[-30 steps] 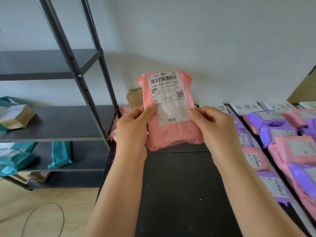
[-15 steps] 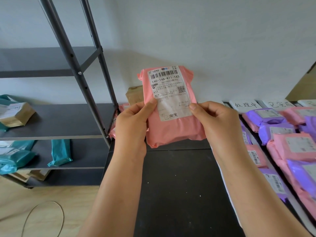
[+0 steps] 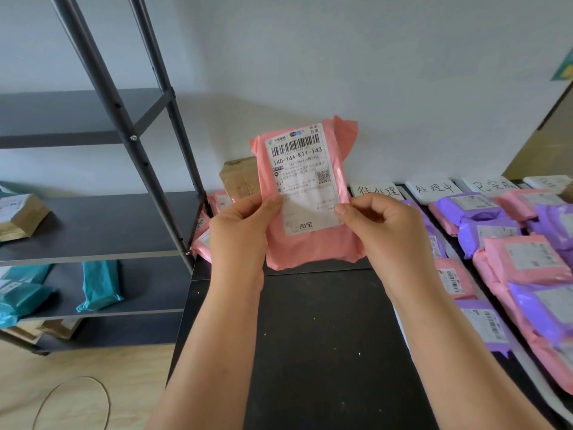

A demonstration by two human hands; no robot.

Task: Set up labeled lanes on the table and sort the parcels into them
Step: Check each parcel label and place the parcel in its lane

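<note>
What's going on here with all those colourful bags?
A person is sorting parcels. The left hand and right hand hold up one pink parcel, printed label facing the person, above the black table. On the right, pink and purple parcels lie in rows below handwritten paper signs. A brown box stands by the wall.

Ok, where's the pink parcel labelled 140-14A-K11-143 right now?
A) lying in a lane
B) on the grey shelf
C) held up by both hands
C: the left hand and right hand each pinch a side edge of the pink parcel, held upright above the black table.
</note>
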